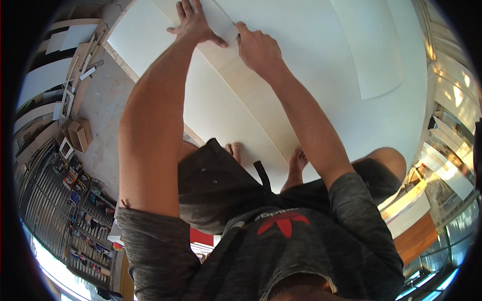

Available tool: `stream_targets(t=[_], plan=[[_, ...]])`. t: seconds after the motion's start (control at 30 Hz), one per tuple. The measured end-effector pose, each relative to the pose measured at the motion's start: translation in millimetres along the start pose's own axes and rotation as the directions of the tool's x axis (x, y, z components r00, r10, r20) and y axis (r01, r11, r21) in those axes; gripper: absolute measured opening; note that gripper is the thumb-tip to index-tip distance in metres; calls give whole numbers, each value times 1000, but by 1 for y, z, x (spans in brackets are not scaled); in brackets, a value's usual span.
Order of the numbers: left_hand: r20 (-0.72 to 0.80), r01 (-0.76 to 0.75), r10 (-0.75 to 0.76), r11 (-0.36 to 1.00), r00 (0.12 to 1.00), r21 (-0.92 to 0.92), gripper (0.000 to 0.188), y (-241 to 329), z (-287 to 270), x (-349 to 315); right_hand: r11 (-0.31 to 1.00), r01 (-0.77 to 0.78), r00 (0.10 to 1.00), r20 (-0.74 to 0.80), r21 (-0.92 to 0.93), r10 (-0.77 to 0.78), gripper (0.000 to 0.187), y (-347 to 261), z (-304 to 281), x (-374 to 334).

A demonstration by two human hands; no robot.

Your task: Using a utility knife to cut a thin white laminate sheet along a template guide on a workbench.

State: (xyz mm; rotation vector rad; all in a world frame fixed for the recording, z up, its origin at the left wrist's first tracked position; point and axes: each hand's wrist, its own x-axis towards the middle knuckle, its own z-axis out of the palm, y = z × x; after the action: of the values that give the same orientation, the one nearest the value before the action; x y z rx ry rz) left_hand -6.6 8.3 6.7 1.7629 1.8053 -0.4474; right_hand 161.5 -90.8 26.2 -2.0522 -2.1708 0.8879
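My left hand [193, 25] lies with fingers spread on a long pale beige strip [226, 80] that runs diagonally across white sheets. Just to its right, my right hand [258, 50] is closed around a small thin tool [238, 35]. Only a dark bit of the tool shows beside the index finger, so its kind is hidden. From the fingertip a thin dark line runs up and left along the sheet. White sheet surface [311, 85] spreads to the right of my right hand, and a white panel [145, 37] shows left of the strip.
Another curved-edged white sheet [371, 50] lies on top at the right. My bare feet rest on the sheets below my hands. Leaning boards and frames [68, 95], a cardboard box [79, 134] and loaded shelves [93, 236] stand at left. More panels [447, 165] are at right.
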Motion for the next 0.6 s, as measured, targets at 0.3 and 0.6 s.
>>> stream_targets(t=[0.3, 0.6], plan=[[-38, -16, 16, 1000, 999, 14, 186, -9, 0, 5, 991, -134, 970, 200, -20, 135, 37, 7, -7, -41], [-47, -28, 31, 998, 998, 63, 186, -11, 6, 12, 993, -115, 980, 166, 4, 113, 39, 12, -6, -44]])
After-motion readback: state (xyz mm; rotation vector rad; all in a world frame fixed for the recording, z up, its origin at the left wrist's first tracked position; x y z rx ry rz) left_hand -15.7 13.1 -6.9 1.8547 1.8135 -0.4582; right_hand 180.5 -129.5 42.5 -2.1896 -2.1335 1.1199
